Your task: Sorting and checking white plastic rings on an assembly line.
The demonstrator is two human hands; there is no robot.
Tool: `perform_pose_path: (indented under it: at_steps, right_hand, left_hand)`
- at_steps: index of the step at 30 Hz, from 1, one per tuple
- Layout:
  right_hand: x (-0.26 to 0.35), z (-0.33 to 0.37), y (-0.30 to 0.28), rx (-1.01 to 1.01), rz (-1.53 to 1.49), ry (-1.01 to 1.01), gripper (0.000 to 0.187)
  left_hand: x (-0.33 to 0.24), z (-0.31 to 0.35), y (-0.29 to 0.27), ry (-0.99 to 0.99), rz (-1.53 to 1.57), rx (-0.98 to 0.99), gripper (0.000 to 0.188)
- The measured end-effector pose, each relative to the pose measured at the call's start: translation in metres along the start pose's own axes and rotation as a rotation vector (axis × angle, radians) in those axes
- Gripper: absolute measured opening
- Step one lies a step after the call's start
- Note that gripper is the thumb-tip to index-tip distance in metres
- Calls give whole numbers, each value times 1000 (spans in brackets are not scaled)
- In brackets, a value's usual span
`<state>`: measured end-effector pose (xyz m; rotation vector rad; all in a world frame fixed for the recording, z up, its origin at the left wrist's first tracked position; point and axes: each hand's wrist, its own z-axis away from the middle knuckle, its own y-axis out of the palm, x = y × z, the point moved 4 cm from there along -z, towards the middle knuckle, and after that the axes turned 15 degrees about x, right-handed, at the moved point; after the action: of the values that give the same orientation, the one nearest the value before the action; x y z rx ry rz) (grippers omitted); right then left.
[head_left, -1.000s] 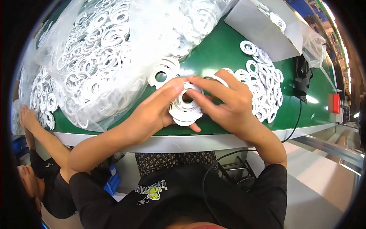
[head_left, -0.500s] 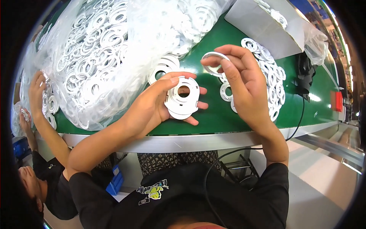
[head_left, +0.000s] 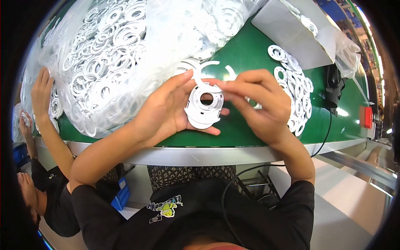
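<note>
My left hand [head_left: 162,110] holds a white round plastic part [head_left: 203,118] with a dark central hole and notched rim. The part lies across the fingers, and the thumb is lifted beside its upper left edge. My right hand [head_left: 266,104] pinches a thin white ring [head_left: 199,74] between thumb and fingertips. Tilted up, the ring meets or overlaps the part's far edge; whether it is seated there I cannot tell. My right fingers hide some of the ring. Just beyond my left hand lie more white rings [head_left: 187,63].
A large clear plastic bag [head_left: 160,50] full of white rings covers the left of the green table [head_left: 237,50]. Several white discs [head_left: 296,89] lie right of my right hand, near a grey-white box [head_left: 291,35]. A black cable [head_left: 329,129] crosses the table edge. At far left, a co-worker's hand [head_left: 41,89] reaches in.
My right hand has brought the ring left and down onto the far edge of the round part. My left thumb has lifted off the part, which shifted slightly right.
</note>
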<state>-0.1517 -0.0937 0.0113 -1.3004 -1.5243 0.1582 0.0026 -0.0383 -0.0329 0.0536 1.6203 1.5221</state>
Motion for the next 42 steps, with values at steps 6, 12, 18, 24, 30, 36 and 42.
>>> perform_pose_path:
  at_steps: [6, 12, 18, 24, 30, 36, 42]
  right_hand:
    - [2, 2, 12, 102, 76, -163, 32]
    - [-1, 3, 14, 117, 146, -182, 30]
    - [-1, 4, 16, 129, 118, -191, 28]
    - [-2, 2, 17, 168, 84, -201, 25]
    - [-6, -1, 8, 93, -104, 150, 23]
    - [-10, 1, 9, 171, -311, 234, 15]
    - [-9, 1, 11, 168, -269, 209, 10]
  left_hand:
    - [-7, 5, -5, 92, -47, -29, 55]
    - [-10, 6, -2, 100, -140, -97, 50]
    - [-6, 6, -2, 118, -195, -104, 43]
    - [-6, 8, -5, 149, -286, -105, 36]
    - [1, 10, 10, 79, -709, -49, 33]
    - [-3, 18, 12, 5, -727, -63, 30]
    - [-3, 15, 11, -8, -699, -44, 27]
